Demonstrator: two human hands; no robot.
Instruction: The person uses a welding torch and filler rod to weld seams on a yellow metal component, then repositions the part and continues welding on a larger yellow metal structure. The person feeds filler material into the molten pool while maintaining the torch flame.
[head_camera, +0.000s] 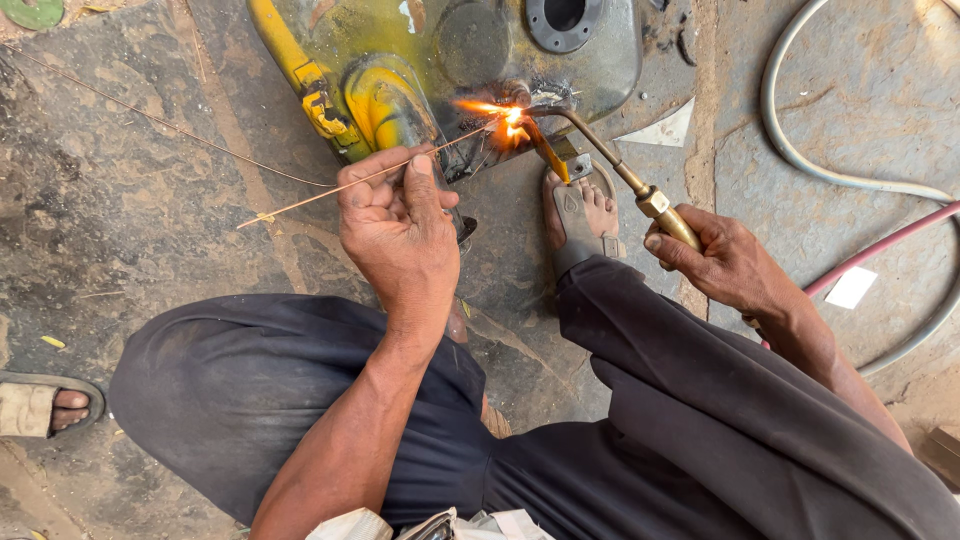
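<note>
Left hand (400, 225) pinches thin, springy rod (370, 177) mid-length; right hand (725, 262) fists rigid brass torch (640, 190) handle, clear of hot tip.

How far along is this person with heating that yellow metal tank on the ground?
Done: the torch is lit and the tank lies in place on the stone floor. In hand: the right hand aims the flame at the tank's edge, while the left hand feeds a thin rod into the glow. Left: the pictures cannot show how much of the seam remains.
</note>
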